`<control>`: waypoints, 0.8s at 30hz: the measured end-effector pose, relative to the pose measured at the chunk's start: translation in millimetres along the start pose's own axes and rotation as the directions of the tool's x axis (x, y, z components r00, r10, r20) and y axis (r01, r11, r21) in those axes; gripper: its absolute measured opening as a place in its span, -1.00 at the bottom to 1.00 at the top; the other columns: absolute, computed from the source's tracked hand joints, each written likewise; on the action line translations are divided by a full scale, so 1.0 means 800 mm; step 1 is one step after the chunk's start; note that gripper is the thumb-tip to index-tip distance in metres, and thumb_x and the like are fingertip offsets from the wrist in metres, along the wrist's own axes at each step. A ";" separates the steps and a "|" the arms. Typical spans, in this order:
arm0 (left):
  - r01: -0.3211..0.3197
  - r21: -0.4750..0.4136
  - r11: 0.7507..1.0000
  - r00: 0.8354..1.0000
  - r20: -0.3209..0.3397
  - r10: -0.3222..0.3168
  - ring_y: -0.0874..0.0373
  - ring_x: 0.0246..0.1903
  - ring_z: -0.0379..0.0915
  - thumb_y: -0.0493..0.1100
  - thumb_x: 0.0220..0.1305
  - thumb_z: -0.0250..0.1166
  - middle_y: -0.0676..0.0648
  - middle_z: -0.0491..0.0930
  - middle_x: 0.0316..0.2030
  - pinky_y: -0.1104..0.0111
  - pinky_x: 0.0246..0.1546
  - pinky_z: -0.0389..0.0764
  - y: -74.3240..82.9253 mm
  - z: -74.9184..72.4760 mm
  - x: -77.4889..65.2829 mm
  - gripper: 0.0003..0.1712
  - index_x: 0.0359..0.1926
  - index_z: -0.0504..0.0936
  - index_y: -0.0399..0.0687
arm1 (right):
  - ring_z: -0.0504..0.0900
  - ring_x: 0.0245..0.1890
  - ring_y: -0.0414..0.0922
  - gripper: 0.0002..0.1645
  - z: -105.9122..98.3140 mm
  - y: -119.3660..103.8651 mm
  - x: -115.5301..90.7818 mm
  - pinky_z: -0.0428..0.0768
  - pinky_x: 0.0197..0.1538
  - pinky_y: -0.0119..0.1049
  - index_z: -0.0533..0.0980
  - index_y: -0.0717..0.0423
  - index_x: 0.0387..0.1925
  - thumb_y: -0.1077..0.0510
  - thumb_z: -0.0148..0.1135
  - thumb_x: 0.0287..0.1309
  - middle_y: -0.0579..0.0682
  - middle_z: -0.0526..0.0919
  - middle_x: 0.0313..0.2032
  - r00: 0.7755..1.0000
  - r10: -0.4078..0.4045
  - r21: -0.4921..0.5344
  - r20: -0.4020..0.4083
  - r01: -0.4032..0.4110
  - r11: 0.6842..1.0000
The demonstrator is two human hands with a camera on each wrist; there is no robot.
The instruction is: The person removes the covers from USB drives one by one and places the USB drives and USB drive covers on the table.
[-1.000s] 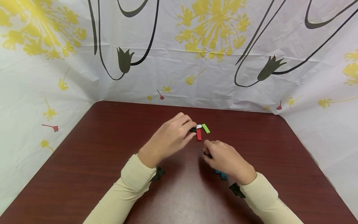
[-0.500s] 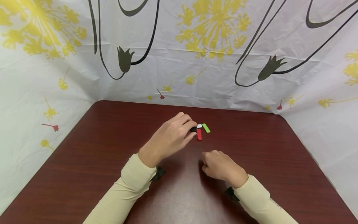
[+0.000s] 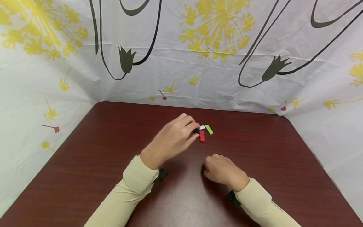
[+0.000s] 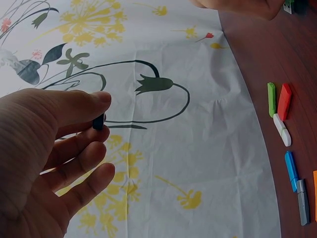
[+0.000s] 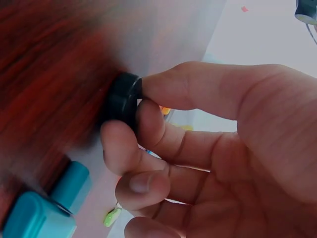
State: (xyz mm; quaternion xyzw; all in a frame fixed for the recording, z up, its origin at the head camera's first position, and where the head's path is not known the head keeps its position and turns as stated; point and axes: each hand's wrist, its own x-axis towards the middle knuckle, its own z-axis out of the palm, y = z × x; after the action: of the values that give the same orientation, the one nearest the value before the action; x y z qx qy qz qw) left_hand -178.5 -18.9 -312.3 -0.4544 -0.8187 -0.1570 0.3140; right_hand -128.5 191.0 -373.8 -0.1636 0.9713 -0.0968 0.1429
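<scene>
My left hand (image 3: 173,138) pinches a small black USB stick (image 3: 196,130) between thumb and fingers, held over the table's middle. In the left wrist view only a dark end (image 4: 99,121) of it shows. Nearer to me, my right hand (image 3: 224,170) holds another black USB stick (image 5: 124,99) by thumb and fingertips, down close to the tabletop; the head view hides it. Two teal USB sticks (image 5: 72,186) lie beside that hand in the right wrist view. Just beyond the left fingertips lie a white stick (image 3: 202,127), a red stick (image 3: 202,136) and a lime-green stick (image 3: 209,129).
A blue stick (image 4: 291,171), a grey stick (image 4: 302,202) and an orange edge (image 4: 315,193) appear in the left wrist view. The dark red-brown table (image 3: 119,135) meets a flower-printed white cloth (image 3: 158,56) at its back and sides.
My right hand has come down and nearer to me, now covering the teal sticks in the head view and hiding the black stick it holds. The left hand stays in place.
</scene>
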 end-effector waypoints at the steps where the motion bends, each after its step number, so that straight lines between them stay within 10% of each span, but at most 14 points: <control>1: 0.000 0.000 1.000 1.000 0.000 0.000 0.09 -0.11 0.57 -0.21 0.34 0.55 -0.05 0.69 -0.15 0.42 -0.03 0.69 0.000 0.000 0.000 -0.77 -0.04 0.79 -0.20 | 0.16 -0.64 -0.19 -0.38 0.000 0.000 0.000 0.19 -0.53 -0.27 0.25 0.02 -0.78 0.34 0.35 0.29 -0.14 0.17 -0.74 1.000 0.001 0.001 0.001 -0.001 1.000; 24: 0.005 0.008 1.000 1.000 -0.003 -0.005 0.09 -0.13 0.57 -0.21 0.33 0.55 -0.05 0.69 -0.18 0.41 -0.07 0.68 0.001 0.003 0.000 -0.78 -0.06 0.79 -0.18 | 0.12 -0.67 -0.20 -0.38 -0.005 0.003 -0.004 0.13 -0.52 -0.29 0.26 0.02 -0.79 0.36 0.33 0.30 -0.14 0.16 -0.74 0.999 0.014 0.048 0.038 -0.016 0.999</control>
State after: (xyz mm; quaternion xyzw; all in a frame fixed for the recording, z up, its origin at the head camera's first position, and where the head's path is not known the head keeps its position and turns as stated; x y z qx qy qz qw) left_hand -178.8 -17.1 -314.5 -0.4509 -0.8201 -0.1549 0.3165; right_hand -128.0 195.2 -369.8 -0.1546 0.9670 -0.1160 0.1660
